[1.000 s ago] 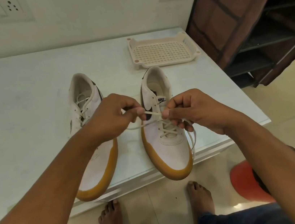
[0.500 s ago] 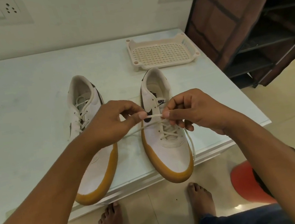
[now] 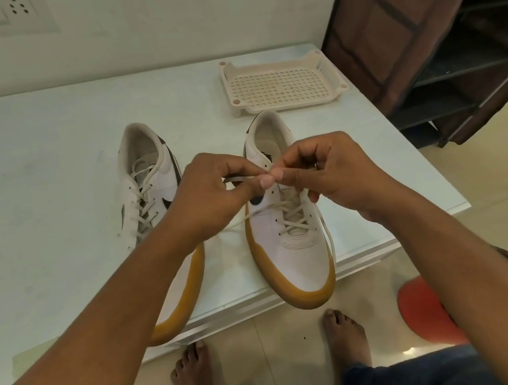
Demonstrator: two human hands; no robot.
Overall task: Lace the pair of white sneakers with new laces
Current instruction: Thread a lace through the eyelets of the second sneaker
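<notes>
- Lace (image 3: 294, 223) pinched between fingers (image 3: 253, 186) of left hand (image 3: 214, 194) and right hand (image 3: 338, 174), over the right-side sneaker (image 3: 300, 251).
- Dark swoosh (image 3: 166, 201) on both; tongue writing hidden.
- Left-side sneaker (image 3: 147, 187) laced, on bench (image 3: 29, 158).

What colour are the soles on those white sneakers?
Mustard-tan soles, clearest in the head view.

Two forearms, bare up to the frame edge. Left hand (image 3: 214, 194) and right hand (image 3: 338, 174) are ungloved, with short pale thumbnails. Dark blue trousers (image 3: 402, 377) at the bottom edge, denim-like, cover both legs. Left foot (image 3: 191, 374) and right foot (image 3: 346, 336) are bare, toes showing.
</notes>
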